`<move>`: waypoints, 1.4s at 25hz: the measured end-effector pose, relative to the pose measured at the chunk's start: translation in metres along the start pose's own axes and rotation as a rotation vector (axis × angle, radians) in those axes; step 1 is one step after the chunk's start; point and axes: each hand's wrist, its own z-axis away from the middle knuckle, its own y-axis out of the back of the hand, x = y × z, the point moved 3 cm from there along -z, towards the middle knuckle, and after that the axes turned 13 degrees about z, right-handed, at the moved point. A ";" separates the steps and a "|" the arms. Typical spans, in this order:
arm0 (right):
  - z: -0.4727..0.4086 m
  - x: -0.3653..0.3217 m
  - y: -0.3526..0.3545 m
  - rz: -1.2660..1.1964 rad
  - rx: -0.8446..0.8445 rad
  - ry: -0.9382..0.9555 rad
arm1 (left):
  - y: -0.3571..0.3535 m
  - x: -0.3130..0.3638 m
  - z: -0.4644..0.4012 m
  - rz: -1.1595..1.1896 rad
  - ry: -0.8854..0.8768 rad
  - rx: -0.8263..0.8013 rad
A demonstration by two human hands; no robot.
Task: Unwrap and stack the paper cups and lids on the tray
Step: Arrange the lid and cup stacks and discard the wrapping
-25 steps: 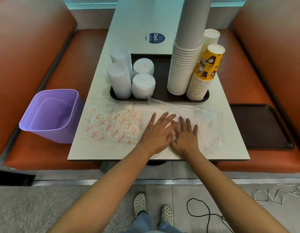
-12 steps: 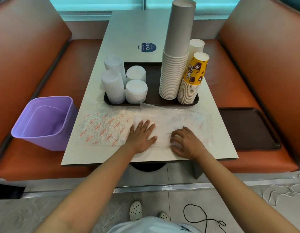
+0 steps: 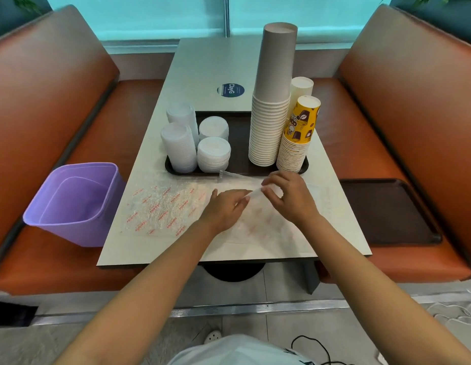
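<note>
A dark tray (image 3: 238,143) on the table holds a tall grey cup stack (image 3: 271,98), a yellow printed cup stack (image 3: 297,135), a cream cup stack (image 3: 301,88) behind it, and several stacks of white lids (image 3: 197,140). In front of the tray lies a clear plastic wrapper (image 3: 163,209) with red print, flat on the table. My right hand (image 3: 287,196) pinches a fold of the wrapper and lifts it a little. My left hand (image 3: 225,209) meets that fold with its fingertips, which look closed on the plastic.
A purple bin (image 3: 73,204) stands on the orange bench (image 3: 44,267) to the left of the table (image 3: 210,67). A second dark tray (image 3: 387,212) lies on the right bench. A round sticker (image 3: 231,90) marks the tabletop. Cables trail on the floor.
Both hands lay flat on the wrapper before. They have since moved forward and together, and the right hand has picked up a fold of the plastic.
</note>
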 end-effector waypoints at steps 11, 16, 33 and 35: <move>0.013 0.023 -0.021 -0.374 -0.080 -0.514 | 0.017 0.010 -0.011 0.593 0.131 0.123; -0.004 0.021 -0.012 -0.877 -0.100 -0.557 | 0.050 0.044 -0.021 0.850 0.236 0.187; -0.026 0.029 0.011 -0.739 0.150 -0.628 | 0.061 0.032 -0.027 1.306 0.335 0.495; -0.035 0.034 0.033 -0.548 0.221 -0.535 | 0.071 0.027 -0.025 1.344 0.303 0.579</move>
